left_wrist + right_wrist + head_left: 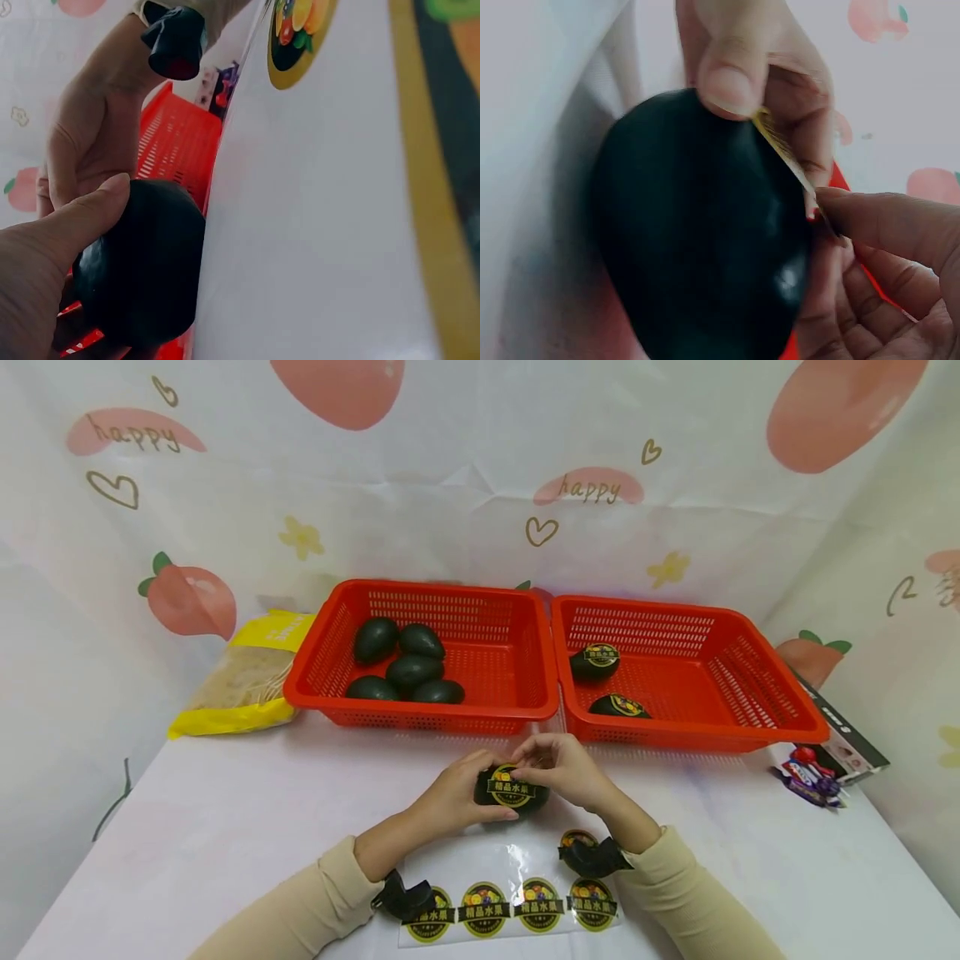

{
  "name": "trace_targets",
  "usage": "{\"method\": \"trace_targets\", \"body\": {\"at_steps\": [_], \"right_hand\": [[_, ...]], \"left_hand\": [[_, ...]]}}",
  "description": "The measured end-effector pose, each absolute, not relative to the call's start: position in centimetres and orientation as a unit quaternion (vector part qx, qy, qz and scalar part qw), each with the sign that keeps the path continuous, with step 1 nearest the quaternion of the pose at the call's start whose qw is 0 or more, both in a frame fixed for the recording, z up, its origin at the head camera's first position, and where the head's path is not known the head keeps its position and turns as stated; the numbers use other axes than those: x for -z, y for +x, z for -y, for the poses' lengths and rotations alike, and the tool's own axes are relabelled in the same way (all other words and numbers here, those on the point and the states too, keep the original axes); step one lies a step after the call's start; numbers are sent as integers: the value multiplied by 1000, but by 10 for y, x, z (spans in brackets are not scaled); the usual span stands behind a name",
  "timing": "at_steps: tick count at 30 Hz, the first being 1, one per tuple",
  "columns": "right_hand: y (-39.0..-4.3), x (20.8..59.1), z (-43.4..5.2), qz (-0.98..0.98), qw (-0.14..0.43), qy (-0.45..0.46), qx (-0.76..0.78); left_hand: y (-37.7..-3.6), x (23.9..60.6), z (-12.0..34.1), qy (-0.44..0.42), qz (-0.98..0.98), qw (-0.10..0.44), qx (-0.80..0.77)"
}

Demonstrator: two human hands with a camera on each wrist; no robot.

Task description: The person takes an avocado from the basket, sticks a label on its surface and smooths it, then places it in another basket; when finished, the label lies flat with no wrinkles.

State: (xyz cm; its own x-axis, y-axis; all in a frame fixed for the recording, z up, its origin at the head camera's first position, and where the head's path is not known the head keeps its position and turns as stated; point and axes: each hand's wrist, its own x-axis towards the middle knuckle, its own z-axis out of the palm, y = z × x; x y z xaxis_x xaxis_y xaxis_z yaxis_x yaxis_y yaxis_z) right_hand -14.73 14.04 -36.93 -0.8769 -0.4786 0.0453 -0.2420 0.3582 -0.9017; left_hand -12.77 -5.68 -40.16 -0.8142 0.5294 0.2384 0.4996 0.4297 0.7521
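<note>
- Left hand (pixel 457 793) is gripping a dark green fruit (pixel 512 793) on the white table (pixel 225 827), fingers curled round its left side, thumb on top.
- Right hand (pixel 562 768) is pinching a round sticker (pixel 510 785) against the fruit's top, fingertips narrow.
- Fruit is sitting just in front of 2 red baskets, near their joint.
- Left basket (pixel 420 710) is holding 5 plain fruits; right basket (pixel 750 727) is holding 2 stickered ones.
- Sticker sheet (pixel 510 906) is lying between the forearms.
- Yellow bag (pixel 247 677) is lying left of the baskets.
</note>
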Motion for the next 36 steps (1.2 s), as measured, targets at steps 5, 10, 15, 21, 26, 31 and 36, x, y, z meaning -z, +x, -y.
{"method": "trace_targets", "body": {"at_steps": [5,10,15,21,26,31,36], "right_hand": [[-143,366,-140,-858,22,-274,435],[-133,369,-147,-864,-6,-294,408],[-133,384,-153,-843,32,-293,449],[-140,395,-156,-815,61,-280,504],[-138,395,-161,-814,80,-262,512],[-134,386,-203,-762,68,-153,625],[-136,380,-270,-531,49,-12,846]], "left_hand": [[-127,399,57,308,-851,-12,-425],[-128,401,57,326,-845,-52,-420],[-130,404,60,319,-815,-74,-478],[-132,408,60,284,-780,-26,-557],[-130,410,60,291,-790,-43,-539],[-126,408,58,295,-826,-72,-475],[-124,402,54,318,-859,-92,-391]]}}
